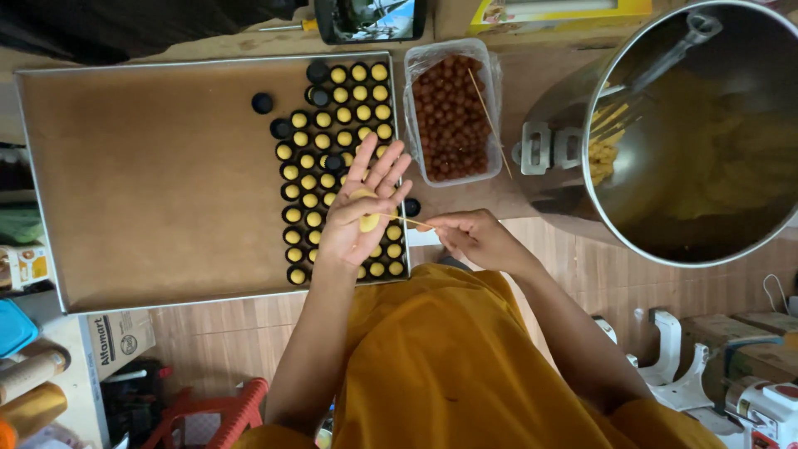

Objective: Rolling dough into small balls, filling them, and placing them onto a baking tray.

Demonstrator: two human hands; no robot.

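A: Where is the dough right now?

B: A small yellow dough ball (366,218) lies in the palm of the left hand (363,208), above the near right corner of the baking tray (150,175). The fingers of that hand are spread flat and released, so the ball only rests there; nothing closes on it.

A: And the right hand?

B: The right hand (471,237) has its fingers pinched on a thin wooden skewer (409,222), whose tip reaches toward the dough ball.

A: What surrounds them?

B: Rows of black paper cups (337,158), most filled with yellow dough, cover the right part of the tray. A few cups sit apart from the rows without any dough in view. Beyond the tray stands a clear tub of brown filling balls (450,116) with another stick leaning in it, and to the right a large steel mixer bowl (706,133) with yellow dough. All of it rests on the wooden tabletop (532,75).

A: What might go wrong?

B: I'd judge the ball could roll off the flat palm if the skewer pushes sideways, and land on the filled cups below, denting them.
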